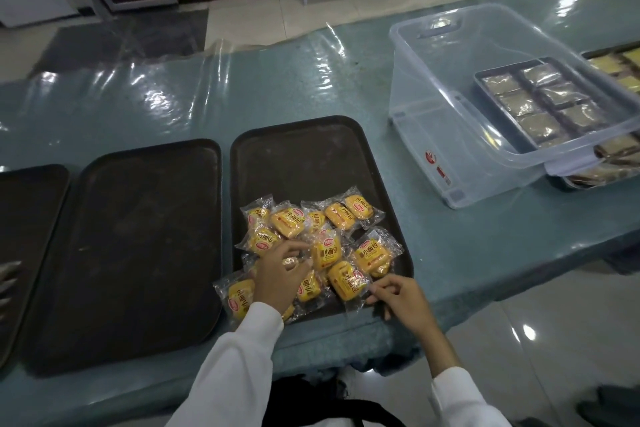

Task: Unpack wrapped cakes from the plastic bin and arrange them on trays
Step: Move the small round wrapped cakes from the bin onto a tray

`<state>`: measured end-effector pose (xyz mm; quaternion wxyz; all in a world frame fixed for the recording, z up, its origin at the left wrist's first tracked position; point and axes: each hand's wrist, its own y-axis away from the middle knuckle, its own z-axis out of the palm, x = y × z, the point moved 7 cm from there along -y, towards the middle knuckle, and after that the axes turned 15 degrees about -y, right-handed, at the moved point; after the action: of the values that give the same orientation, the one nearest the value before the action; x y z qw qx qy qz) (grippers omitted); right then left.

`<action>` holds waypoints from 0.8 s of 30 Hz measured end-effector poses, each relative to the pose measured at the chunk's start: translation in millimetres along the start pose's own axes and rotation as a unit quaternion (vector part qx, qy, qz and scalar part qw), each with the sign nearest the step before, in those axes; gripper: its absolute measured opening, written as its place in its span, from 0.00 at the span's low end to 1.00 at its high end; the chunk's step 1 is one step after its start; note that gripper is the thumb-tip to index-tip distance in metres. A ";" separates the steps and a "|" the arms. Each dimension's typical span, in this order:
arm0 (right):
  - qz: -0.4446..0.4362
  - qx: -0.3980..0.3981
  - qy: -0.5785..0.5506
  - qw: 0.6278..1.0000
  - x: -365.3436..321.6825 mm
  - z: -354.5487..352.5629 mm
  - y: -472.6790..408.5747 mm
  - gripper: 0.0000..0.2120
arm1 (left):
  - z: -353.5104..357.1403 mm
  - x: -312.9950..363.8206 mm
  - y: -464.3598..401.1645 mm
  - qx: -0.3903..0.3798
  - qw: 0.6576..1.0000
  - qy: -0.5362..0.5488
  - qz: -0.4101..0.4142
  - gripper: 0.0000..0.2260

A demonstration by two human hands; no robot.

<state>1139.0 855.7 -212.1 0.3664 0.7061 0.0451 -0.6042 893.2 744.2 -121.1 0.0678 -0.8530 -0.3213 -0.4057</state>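
Note:
Several yellow wrapped cakes (pixel 325 253) lie in a loose pile on the near half of a dark brown tray (pixel 304 156). My left hand (pixel 280 274) rests on the pile, its fingers curled onto a clear wrapper in the middle. My right hand (pixel 398 295) sits at the tray's near right corner and pinches the edge of a cake's wrapper (pixel 346 281). One cake (pixel 239 298) hangs over the tray's left rim. The clear plastic bin (pixel 485 163) stands at the right with nothing in it.
Two more dark trays (pixel 138 246) (pixel 27 218) lie to the left, both bare. Behind and beside the bin, trays of wrapped cakes (pixel 616 69) show partly through its walls. The table is covered in shiny blue-green plastic sheet. Its edge runs close to my body.

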 end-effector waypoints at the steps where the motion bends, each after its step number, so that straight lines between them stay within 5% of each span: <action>1: -0.001 0.007 -0.012 1.000 0.0 1.7 0.8 0.06 | 1.7 0.8 2.3 -0.004 1.000 -0.005 0.004 0.13; 15: -0.097 0.138 -0.007 0.986 -20.1 -16.3 8.2 0.03 | 4.8 -1.1 8.2 -0.022 0.999 -0.008 -0.048 0.20; 24: -0.122 0.101 0.087 0.983 -29.5 -25.9 2.4 0.10 | 4.2 0.0 1.0 -0.020 0.998 -0.023 -0.057 0.18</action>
<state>1153.6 880.0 -184.8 0.2111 0.7788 0.1018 -0.5818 896.5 745.0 -123.7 0.0199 -0.8435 -0.3625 -0.3958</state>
